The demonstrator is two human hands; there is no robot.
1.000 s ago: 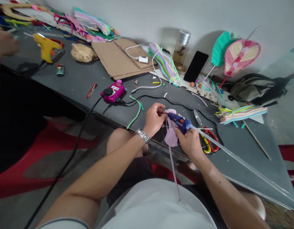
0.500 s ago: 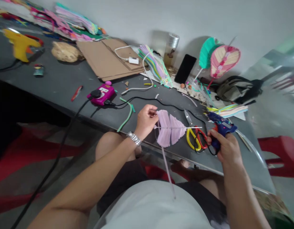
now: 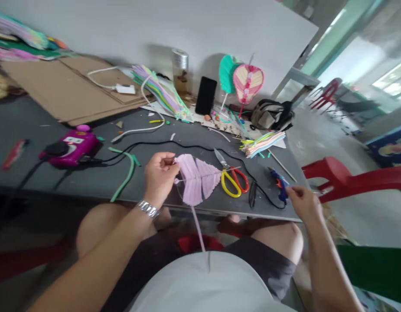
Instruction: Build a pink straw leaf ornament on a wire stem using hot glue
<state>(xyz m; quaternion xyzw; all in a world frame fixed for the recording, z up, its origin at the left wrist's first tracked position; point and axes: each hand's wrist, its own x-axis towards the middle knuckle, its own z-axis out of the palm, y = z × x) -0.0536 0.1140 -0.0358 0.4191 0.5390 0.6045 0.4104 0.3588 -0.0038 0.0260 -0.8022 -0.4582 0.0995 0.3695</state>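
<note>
My left hand [image 3: 161, 177], a metal-band watch at its wrist, pinches the left end of a lilac pipe-cleaner leaf [image 3: 192, 180]. A thin rod runs along the leaf's middle, and one lilac stem [image 3: 198, 229] hangs from it past the table edge towards my shirt. At the right end of the table, my right hand [image 3: 304, 203] has its fingers closed at the rear of a blue glue gun [image 3: 278, 184], which is low at the tabletop, nozzle pointing away. Scissors [image 3: 231, 182] with one yellow and one red handle lie beside the leaf's tip.
A magenta power adapter [image 3: 72, 147] sits left, its black cord crossing the table. Cardboard [image 3: 70, 86], bundled pipe cleaners [image 3: 164, 93], a jar [image 3: 180, 71], a phone [image 3: 206, 95] and two finished fans [image 3: 247, 82] are along the wall. A red chair [image 3: 343, 177] stands right.
The view has turned right. My right hand has lowered the glue gun to the right end of the table and shifted its grip to the rear. My left hand still holds the leaf.
</note>
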